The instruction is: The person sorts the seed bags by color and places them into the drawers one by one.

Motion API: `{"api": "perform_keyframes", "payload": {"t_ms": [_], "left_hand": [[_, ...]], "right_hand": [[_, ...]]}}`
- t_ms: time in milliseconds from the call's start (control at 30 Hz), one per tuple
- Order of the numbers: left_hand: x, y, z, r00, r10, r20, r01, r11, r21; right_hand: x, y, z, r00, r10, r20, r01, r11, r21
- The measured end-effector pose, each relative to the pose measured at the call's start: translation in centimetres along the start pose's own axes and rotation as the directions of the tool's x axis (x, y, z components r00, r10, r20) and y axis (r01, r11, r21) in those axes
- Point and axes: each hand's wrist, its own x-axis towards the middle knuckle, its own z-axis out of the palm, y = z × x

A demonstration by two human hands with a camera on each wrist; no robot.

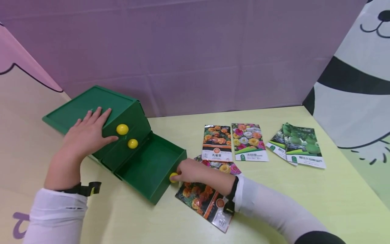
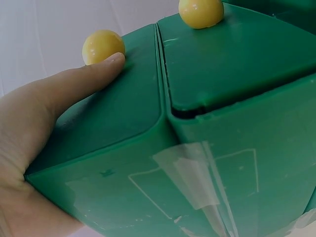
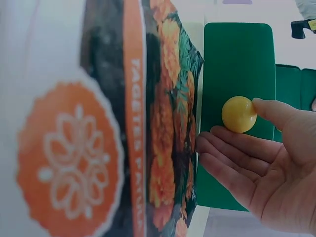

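A green drawer box [image 1: 122, 98] stands at the left of the table, with round yellow knobs on its drawers. Its lowest drawer [image 1: 152, 162] is pulled well out, and the part of its inside that shows holds nothing. At that drawer's front, the right hand [image 1: 190, 171] pinches the yellow knob [image 3: 239, 114] between thumb and fingers. The left hand [image 1: 86, 134] lies on top of the box with its fingers straight. Its thumb reaches down the front, beside the upper yellow knob [image 1: 122, 129]. Another yellow knob [image 1: 132, 143] sits on the shut drawer below.
Under the right forearm lie a marigold seed packet [image 1: 198, 200] and a partly covered flower packet [image 1: 234, 168]. Behind it are an orange-flower packet [image 1: 217, 140] and a mixed-flower packet [image 1: 250, 139]. Two overlapping green packets [image 1: 304, 144] lie farther right. A purple cloth [image 1: 195, 57] hangs behind the table.
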Motion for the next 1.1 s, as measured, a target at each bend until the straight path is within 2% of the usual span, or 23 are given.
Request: {"api": "perform_keyframes", "payload": {"t_ms": [233,400,500,600,767,967,1100], "left_hand": [[0.0,0.0,0.1,1.0,-0.003,0.002,0.003,1.0,0.005],[0.1,0.0,0.1,1.0,-0.003,-0.003,0.003,1.0,0.006],[0.1,0.0,0.1,1.0,-0.004,-0.006,0.004,1.0,0.007],[0.0,-0.1,0.1,1.0,-0.007,-0.008,0.007,1.0,0.009],[-0.1,-0.1,0.0,1.0,-0.013,-0.008,0.013,1.0,0.011],[0.0,0.0,-0.1,1.0,-0.017,-0.001,0.017,1.0,0.01],[0.0,0.1,-0.1,1.0,-0.019,0.002,0.019,1.0,0.011]], "right_hand": [[-0.4,1.8,-0.9,0.995,-0.048,-0.085,0.055,0.995,0.087],[-2.3,4.3,-3.1,0.984,-0.001,-0.181,0.034,0.983,0.179],[-3.8,6.7,-4.7,0.966,0.055,-0.252,-0.001,0.978,0.208],[-5.7,9.6,-6.5,0.936,0.154,-0.317,-0.084,0.971,0.223],[-9.3,14.9,-9.0,0.867,0.326,-0.378,-0.243,0.937,0.251],[-13.2,21.2,-10.6,0.793,0.419,-0.442,-0.356,0.908,0.222],[-15.2,25.1,-10.5,0.73,0.499,-0.466,-0.468,0.863,0.19]]}}
